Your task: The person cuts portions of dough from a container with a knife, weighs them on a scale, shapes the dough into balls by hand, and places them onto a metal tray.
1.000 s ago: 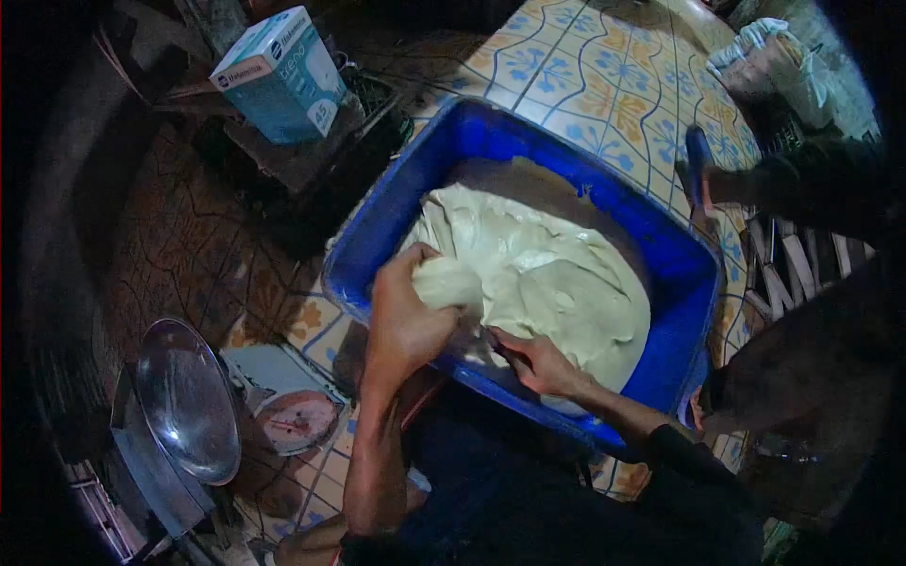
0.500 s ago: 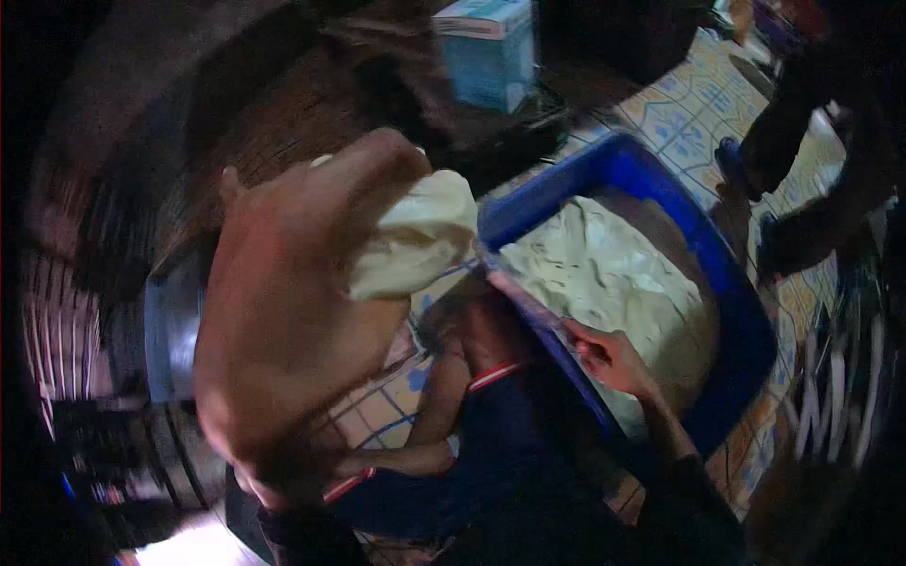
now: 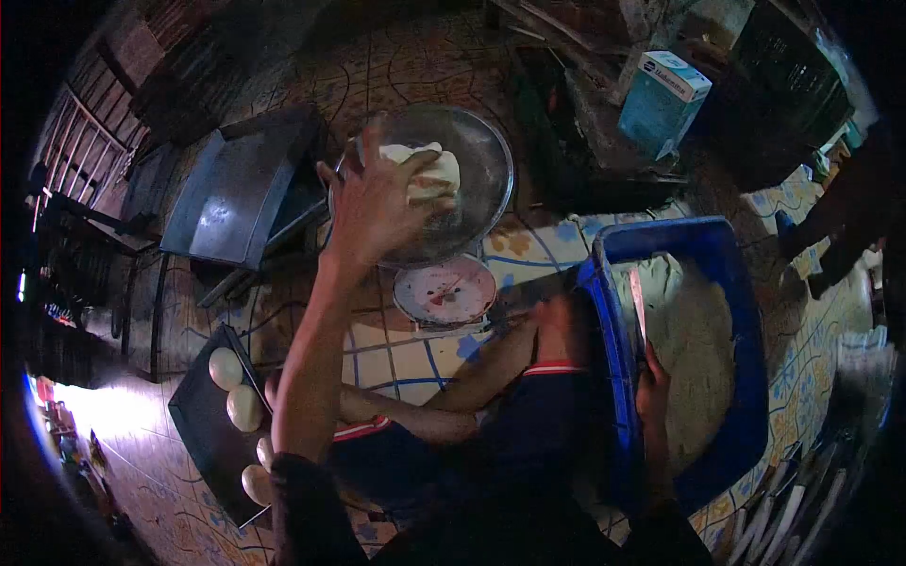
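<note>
Spread wide, the fingers of the left hand (image 3: 385,203) fan over a pale dough lump (image 3: 440,177) in a shallow metal bowl (image 3: 489,174). From above, contact cannot be told from hovering; the open grip seems suited to a soft, sticky piece that a pinch would deform. The bowl sits above the round dial of a kitchen scale (image 3: 444,291), presumably so that its load registers there, and the dial is tipped up where the seated person can read it.

Closed around the near end of a long flat blade (image 3: 638,300), the right hand (image 3: 653,391) is at the left side of a blue plastic tub (image 3: 752,377). The blade points away from the body, which probably leaves its edge clear of the fingers. Inside the tub lies a large dough mass (image 3: 698,354), within easy reach on that side.

At near left, a dark tray (image 3: 203,415) carries smooth dough balls (image 3: 245,408), apparently set apart from the bulk dough so they do not mix. Farther off on the left stands a grey metal pan (image 3: 226,198); at far right, a blue-and-white carton (image 3: 661,106). Patterned tiles (image 3: 415,363) cover the floor between the scale and the person's folded legs (image 3: 491,371).
</note>
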Action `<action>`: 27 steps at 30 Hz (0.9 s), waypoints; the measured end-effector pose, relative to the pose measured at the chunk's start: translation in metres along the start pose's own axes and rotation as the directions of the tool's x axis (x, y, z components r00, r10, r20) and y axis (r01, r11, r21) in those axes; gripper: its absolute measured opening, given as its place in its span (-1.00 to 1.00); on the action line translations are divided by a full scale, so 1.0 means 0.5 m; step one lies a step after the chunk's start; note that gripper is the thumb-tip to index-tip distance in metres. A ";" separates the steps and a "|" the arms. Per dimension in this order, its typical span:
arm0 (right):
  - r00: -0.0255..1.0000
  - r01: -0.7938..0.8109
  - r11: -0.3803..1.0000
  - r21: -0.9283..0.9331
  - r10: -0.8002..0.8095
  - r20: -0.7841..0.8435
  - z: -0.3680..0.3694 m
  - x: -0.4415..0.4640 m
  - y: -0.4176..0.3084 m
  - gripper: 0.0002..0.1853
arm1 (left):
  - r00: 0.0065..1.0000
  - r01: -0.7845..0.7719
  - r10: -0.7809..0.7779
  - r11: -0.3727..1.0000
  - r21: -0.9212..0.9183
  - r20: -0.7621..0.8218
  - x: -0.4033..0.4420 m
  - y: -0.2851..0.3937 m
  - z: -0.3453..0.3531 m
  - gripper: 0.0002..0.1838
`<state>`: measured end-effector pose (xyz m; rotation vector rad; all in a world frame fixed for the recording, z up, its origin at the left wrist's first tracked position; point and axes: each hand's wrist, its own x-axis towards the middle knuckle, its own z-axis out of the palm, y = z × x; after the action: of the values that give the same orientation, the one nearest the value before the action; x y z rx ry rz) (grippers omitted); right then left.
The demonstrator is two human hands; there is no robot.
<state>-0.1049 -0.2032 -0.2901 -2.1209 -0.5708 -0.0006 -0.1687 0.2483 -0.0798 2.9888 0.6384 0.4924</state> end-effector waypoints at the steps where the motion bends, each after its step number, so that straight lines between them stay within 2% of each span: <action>1: 0.985 -0.173 0.976 0.135 0.171 0.033 -0.007 -0.001 -0.016 -0.55 | 0.999 -0.006 0.009 0.999 0.052 -0.041 -0.019 0.006 0.001 -0.30; 2: 0.983 -0.183 0.974 0.131 0.180 0.033 -0.012 0.000 -0.037 -0.55 | 0.999 -0.011 0.013 0.999 0.048 -0.033 -0.038 0.017 0.000 -0.30; 4: 0.971 -0.236 0.969 0.072 0.234 0.040 -0.018 0.003 -0.063 -0.53 | 0.985 0.092 -0.091 0.996 -0.002 -0.147 -0.076 0.038 0.000 -0.29; 5: 0.970 -0.243 0.967 0.074 0.241 0.038 -0.021 -0.004 -0.068 -0.53 | 0.986 0.085 -0.085 0.996 -0.001 -0.143 -0.097 0.047 0.003 -0.29; 7: 0.981 -0.191 0.975 -0.116 0.194 0.020 -0.029 -0.022 -0.074 -0.53 | 0.894 -0.027 -0.009 0.997 -0.074 -0.449 -0.144 0.069 0.013 -0.40; 9: 0.974 -0.219 0.971 -0.094 0.224 0.044 -0.042 -0.025 -0.104 -0.54 | 0.899 -0.193 0.042 0.931 -0.309 -0.435 -0.216 0.112 0.045 -0.49; 10: 0.970 -0.231 0.971 -0.070 0.235 0.063 -0.047 -0.028 -0.109 -0.54 | 0.915 -0.249 0.068 0.870 -0.425 -0.397 -0.252 0.151 0.073 -0.55; 11: 0.984 -0.178 0.981 -0.077 0.178 -0.006 -0.040 -0.040 -0.089 -0.55 | 0.928 -0.291 0.097 0.792 -0.536 -0.360 -0.283 0.196 0.101 -0.62; 12: 0.982 -0.188 0.979 -0.081 0.189 -0.007 -0.040 -0.050 -0.069 -0.55 | 0.949 -0.296 0.152 0.736 -0.609 -0.277 -0.298 0.238 0.120 -0.69; 14: 0.920 -0.391 0.917 0.082 0.392 0.007 -0.043 -0.067 -0.035 -0.52 | 0.960 -0.261 0.252 0.645 -0.718 -0.122 -0.325 0.307 0.151 -0.78; 15: 0.964 -0.244 0.962 0.120 0.254 -0.074 -0.032 -0.056 -0.044 -0.51 | 0.954 -0.229 0.295 0.611 -0.757 -0.050 -0.330 0.332 0.162 -0.80; 16: 0.962 -0.251 0.960 0.123 0.262 -0.075 -0.033 -0.050 -0.052 -0.51 | 0.953 -0.228 0.300 0.611 -0.758 -0.045 -0.330 0.351 0.169 -0.80; 19: 0.889 -0.435 0.866 0.246 0.457 -0.039 -0.054 -0.043 -0.089 -0.53 | 0.917 -0.219 0.398 0.566 -0.795 0.031 -0.316 0.400 0.178 -0.81; 20: 0.885 -0.440 0.863 0.249 0.464 -0.042 -0.055 -0.044 -0.081 -0.53 | 0.914 -0.219 0.404 0.565 -0.796 0.035 -0.309 0.419 0.185 -0.81; 22: 0.878 -0.400 0.841 0.363 0.466 -0.111 -0.066 -0.048 -0.063 -0.52 | 0.868 -0.321 0.495 0.523 -0.790 -0.025 -0.284 0.471 0.206 -0.79; 23: 0.875 -0.378 0.866 0.328 0.449 -0.179 -0.078 -0.043 -0.069 -0.52 | 0.832 -0.310 0.552 0.552 -0.774 0.061 -0.271 0.507 0.224 -0.80; 24: 0.863 -0.345 0.837 0.425 0.461 -0.207 -0.090 -0.051 -0.065 -0.51 | 0.808 -0.326 0.588 0.511 -0.796 0.046 -0.255 0.539 0.241 -0.80; 26: 0.788 -0.418 0.816 0.400 0.544 -0.288 -0.124 -0.064 -0.042 -0.50 | 0.758 -0.431 0.635 0.657 -0.619 0.147 -0.225 0.629 0.277 -0.79; 27: 0.788 -0.426 0.819 0.384 0.545 -0.288 -0.140 -0.064 -0.051 -0.50 | 0.718 -0.476 0.679 0.640 -0.603 0.154 -0.216 0.661 0.302 -0.80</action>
<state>-0.1291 -0.2588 -0.2358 -1.8405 0.2249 -0.0365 -0.0854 -0.0944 -0.2188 2.5510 -0.4838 0.0645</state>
